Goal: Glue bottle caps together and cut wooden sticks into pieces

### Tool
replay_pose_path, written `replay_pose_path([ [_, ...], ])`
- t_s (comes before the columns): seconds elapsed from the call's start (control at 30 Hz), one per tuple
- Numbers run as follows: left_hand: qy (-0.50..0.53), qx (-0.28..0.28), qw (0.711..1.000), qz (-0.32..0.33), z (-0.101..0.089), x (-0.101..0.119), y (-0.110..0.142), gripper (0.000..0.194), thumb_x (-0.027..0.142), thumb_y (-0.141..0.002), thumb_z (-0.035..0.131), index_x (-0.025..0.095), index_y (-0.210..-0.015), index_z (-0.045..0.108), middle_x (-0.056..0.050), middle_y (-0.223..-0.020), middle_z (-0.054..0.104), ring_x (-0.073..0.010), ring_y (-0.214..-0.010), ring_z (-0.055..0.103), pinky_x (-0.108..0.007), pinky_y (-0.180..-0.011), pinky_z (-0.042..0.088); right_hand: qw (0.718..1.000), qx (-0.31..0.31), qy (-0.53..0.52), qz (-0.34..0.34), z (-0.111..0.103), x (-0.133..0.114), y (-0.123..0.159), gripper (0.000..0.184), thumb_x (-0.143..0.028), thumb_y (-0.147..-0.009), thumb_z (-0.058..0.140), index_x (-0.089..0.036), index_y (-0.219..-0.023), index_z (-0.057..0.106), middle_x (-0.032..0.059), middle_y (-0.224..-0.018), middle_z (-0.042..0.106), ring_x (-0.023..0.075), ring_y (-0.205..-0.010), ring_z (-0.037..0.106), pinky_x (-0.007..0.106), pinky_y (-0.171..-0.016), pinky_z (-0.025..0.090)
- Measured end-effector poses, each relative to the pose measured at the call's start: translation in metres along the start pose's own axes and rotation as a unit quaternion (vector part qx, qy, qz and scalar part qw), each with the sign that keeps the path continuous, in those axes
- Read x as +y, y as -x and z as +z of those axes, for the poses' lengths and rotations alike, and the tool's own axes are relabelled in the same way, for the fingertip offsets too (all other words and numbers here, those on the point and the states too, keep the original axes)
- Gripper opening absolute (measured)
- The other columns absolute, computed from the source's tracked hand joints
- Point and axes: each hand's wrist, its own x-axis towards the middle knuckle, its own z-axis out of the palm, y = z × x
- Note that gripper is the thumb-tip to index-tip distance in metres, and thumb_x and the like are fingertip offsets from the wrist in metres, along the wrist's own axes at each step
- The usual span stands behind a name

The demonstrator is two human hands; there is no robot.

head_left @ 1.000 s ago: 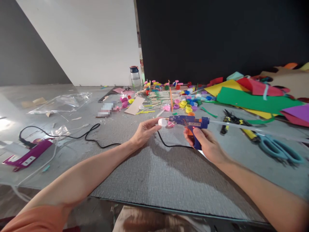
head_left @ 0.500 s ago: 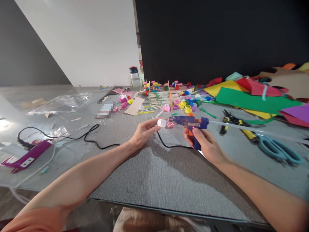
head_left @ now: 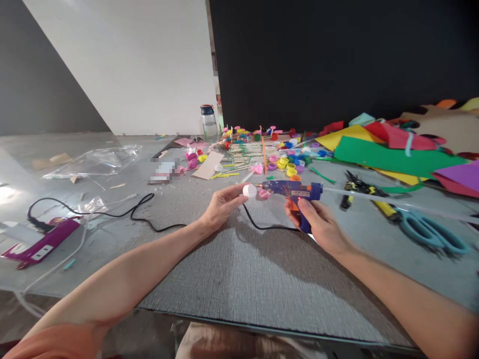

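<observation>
Between the thumb and fingers of my left hand (head_left: 224, 205) is a white bottle cap (head_left: 249, 191), held above the grey table. My right hand (head_left: 320, 222) is wrapped round the handle of a blue glue gun (head_left: 292, 190) with an orange trigger and a small red light. The gun's nozzle points left and comes up to the cap; whether it touches, I cannot tell. From the back of the gun a long clear glue stick (head_left: 374, 198) runs off to the right. A pink piece (head_left: 264, 193) lies behind the gun's front end, partly covered.
Beyond my hands lie many coloured bottle caps (head_left: 290, 164) and wooden sticks (head_left: 245, 149). Blue-handled scissors (head_left: 430, 232) and yellow-black pliers (head_left: 359, 189) are on the right, below coloured sheets (head_left: 396, 154). A black cable (head_left: 142, 209) leads to a purple power strip (head_left: 48, 242). A water bottle (head_left: 208, 122) stands behind.
The cap in my left hand has shifted very slightly to the left. Both hands otherwise keep their places, the glue gun's nozzle still at the cap.
</observation>
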Motion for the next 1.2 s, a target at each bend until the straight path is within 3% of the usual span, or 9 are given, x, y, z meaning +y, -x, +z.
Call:
replay_pose_path([
  [0.43, 0.010, 0.004, 1.000, 0.008, -0.0012, 0.0019, -0.0001, 0.041, 0.035, -0.078, 0.081, 0.023, -0.117, 0.075, -0.009, -0.124, 0.074, -0.0266, -0.119, 0.065, -0.043, -0.110, 0.041, 1.000, 0.001, -0.003, 0.007, 0.0005, -0.0020, -0.0001, 0.039, -0.056, -0.095, 0.057, -0.020, -0.087, 0.067, 0.0023, -0.078, 0.062, 0.0133, -0.059, 0.049, 0.028, -0.053, 0.037],
  [1.2, 0.037, 0.030, 0.999, 0.003, -0.0025, 0.0010, -0.0006, 0.042, 0.032, -0.075, 0.083, 0.021, -0.115, 0.077, -0.008, -0.117, 0.077, -0.0233, -0.110, 0.069, -0.038, -0.105, 0.047, 1.000, -0.004, -0.008, 0.019, -0.0004, 0.0010, 0.0012, 0.038, -0.056, -0.095, 0.057, -0.020, -0.088, 0.068, 0.0020, -0.079, 0.063, 0.0128, -0.060, 0.049, 0.028, -0.054, 0.038],
])
